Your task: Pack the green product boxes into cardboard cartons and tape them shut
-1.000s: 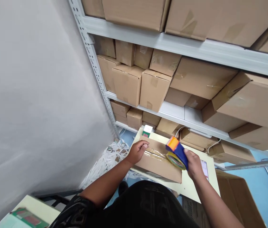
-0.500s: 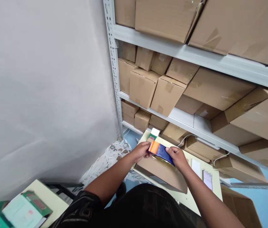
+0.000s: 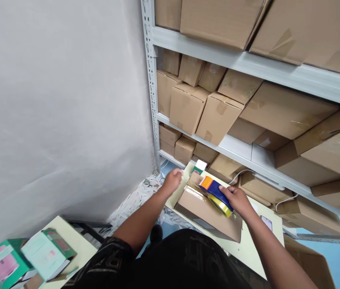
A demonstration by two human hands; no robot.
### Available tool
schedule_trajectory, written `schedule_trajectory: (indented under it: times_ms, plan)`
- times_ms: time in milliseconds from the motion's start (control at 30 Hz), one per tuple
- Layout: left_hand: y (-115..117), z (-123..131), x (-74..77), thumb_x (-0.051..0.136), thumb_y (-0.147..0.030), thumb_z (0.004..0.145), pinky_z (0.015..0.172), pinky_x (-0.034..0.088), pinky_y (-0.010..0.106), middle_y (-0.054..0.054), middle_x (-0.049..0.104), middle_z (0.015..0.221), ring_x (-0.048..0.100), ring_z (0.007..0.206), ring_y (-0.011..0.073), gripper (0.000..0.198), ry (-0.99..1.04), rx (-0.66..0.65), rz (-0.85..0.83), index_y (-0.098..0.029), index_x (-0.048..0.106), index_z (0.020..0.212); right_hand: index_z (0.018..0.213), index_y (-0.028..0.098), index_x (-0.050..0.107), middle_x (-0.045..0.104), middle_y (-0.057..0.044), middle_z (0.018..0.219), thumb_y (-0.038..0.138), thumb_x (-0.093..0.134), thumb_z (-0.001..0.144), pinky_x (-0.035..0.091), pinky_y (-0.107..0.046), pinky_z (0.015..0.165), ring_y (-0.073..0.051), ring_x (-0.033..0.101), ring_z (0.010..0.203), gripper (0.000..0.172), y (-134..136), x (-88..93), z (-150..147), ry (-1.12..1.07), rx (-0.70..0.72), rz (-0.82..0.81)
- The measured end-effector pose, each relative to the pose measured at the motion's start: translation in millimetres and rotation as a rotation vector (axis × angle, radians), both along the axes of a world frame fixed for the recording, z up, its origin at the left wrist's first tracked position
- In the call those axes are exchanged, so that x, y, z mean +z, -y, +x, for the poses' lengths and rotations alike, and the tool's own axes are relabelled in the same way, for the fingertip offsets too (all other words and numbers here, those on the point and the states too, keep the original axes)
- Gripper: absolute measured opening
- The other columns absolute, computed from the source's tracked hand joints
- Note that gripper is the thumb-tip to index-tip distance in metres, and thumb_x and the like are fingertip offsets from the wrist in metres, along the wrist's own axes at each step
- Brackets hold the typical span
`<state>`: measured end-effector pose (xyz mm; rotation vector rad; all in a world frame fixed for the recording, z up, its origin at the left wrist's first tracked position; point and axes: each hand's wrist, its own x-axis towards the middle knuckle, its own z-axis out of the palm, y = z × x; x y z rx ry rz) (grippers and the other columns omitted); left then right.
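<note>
My right hand (image 3: 236, 199) grips a blue and orange tape dispenser (image 3: 217, 188) with a roll of yellowish tape (image 3: 220, 206) in it. The dispenser is held just above a closed cardboard box (image 3: 208, 216) on the pale table. A shiny strip of clear tape (image 3: 195, 193) shows near the left end of the box. To the left of the box, my left hand (image 3: 172, 180) is raised with its fingers curled together. What its fingertips hold, if anything, is too small to make out.
Shelves (image 3: 194, 40) filled with cardboard boxes stand ahead. A phone (image 3: 266, 222) lies on the table's right side, and a small green and white box (image 3: 199, 166) at its far left corner. Green boxes (image 3: 47, 253) sit on another table at lower left. Paper strips (image 3: 130, 204) litter the floor.
My left hand has come away from the dispenser's orange end and moved left. The dispenser in my right hand is turned, so its yellow tape roll shows more.
</note>
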<state>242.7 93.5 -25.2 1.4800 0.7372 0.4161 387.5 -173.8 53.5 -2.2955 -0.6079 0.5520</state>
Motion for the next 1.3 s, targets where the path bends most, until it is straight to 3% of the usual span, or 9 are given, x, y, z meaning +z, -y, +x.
schedule_trajectory:
  times_ms: [133,267,433,600,833,900,1000,1100,1300]
  plan:
    - [-25,-16,-7.8,0.056,-0.034,0.085,0.054,0.044,0.021,-0.002,0.059,0.064,0.059,0.057,0.0123,0.020,-0.078,-0.028,0.053,-0.020,0.058,0.073,0.054,0.022,0.049,0.042,0.005,0.048,0.069,0.066,0.080,0.028,-0.025,0.048,-0.012,0.040,0.049,0.056,13,0.2,2,-0.030,0.014,-0.023]
    - [-10,-16,-11.2,0.055,-0.039,0.088,0.048,0.042,0.020,0.002,0.067,0.076,0.064,0.057,0.0126,0.021,-0.082,-0.025,-0.065,-0.020,0.055,0.080,0.053,0.022,0.049,0.043,0.005,0.048,0.068,0.068,0.079,0.027,-0.025,0.047,-0.012,0.039,0.049,0.055,12,-0.8,-5,0.000,0.023,-0.002]
    - [4,-12,-14.8,0.057,-0.046,0.088,0.044,0.042,0.019,0.002,0.067,0.072,0.067,0.055,0.0140,0.027,-0.035,0.013,-0.261,-0.020,0.052,0.086,0.056,0.022,0.057,0.052,0.003,0.050,0.068,0.064,0.082,0.029,-0.026,0.049,-0.014,0.045,0.051,0.053,14,4.6,-5,-0.003,0.062,-0.030]
    - [-1,-14,-16.7,0.059,-0.047,0.086,0.044,0.043,0.020,0.004,0.069,0.073,0.068,0.056,0.0151,0.029,-0.037,-0.022,-0.250,-0.019,0.054,0.085,0.091,0.024,0.071,0.071,0.000,0.074,0.062,0.069,0.080,0.035,-0.027,0.058,-0.021,0.062,0.066,0.039,24,21.5,-7,0.118,0.237,-0.155]
    - [-1,-12,-11.4,0.058,-0.038,0.084,0.044,0.043,0.022,0.004,0.070,0.073,0.068,0.056,0.0156,0.019,-0.040,-0.007,-0.248,-0.019,0.055,0.084,0.124,0.028,0.060,0.069,-0.007,0.121,0.058,0.087,0.057,0.042,-0.031,0.072,-0.029,0.067,0.095,0.078,26,42.8,-18,0.277,0.423,-0.274]
    - [-2,-12,-9.9,0.057,-0.036,0.084,0.045,0.043,0.022,0.003,0.069,0.071,0.068,0.056,0.0155,0.017,-0.047,-0.005,-0.253,-0.019,0.055,0.083,0.124,0.027,0.059,0.068,-0.008,0.120,0.058,0.086,0.059,0.041,-0.032,0.072,-0.029,0.067,0.094,0.077,26,42.8,-20,0.333,0.426,-0.314]
    - [-3,-14,-9.3,0.058,-0.037,0.083,0.044,0.043,0.022,0.003,0.069,0.071,0.067,0.056,0.0153,0.019,-0.048,0.001,-0.256,-0.019,0.054,0.080,0.121,0.026,0.060,0.069,-0.007,0.112,0.055,0.080,0.069,0.041,-0.033,0.070,-0.027,0.067,0.087,0.063,26,39.8,-23,0.424,0.431,-0.359]
    - [-4,-16,-10.0,0.059,-0.040,0.083,0.044,0.043,0.022,0.004,0.069,0.072,0.067,0.056,0.0153,0.022,-0.032,-0.001,-0.256,-0.019,0.054,0.078,0.126,0.024,0.059,0.067,-0.009,0.117,0.046,0.071,0.078,0.044,-0.036,0.078,-0.028,0.066,0.094,0.054,26,38.0,-28,0.575,0.450,-0.314]
    - [-7,-16,-13.5,0.059,-0.040,0.081,0.044,0.043,0.021,0.002,0.068,0.070,0.067,0.055,0.0151,0.021,-0.010,0.031,-0.269,-0.019,0.055,0.080,0.143,0.017,0.051,0.067,-0.015,0.121,0.049,0.070,0.080,0.043,-0.046,0.093,-0.035,0.062,0.104,0.074,24,34.1,-39,0.743,0.582,-0.359]
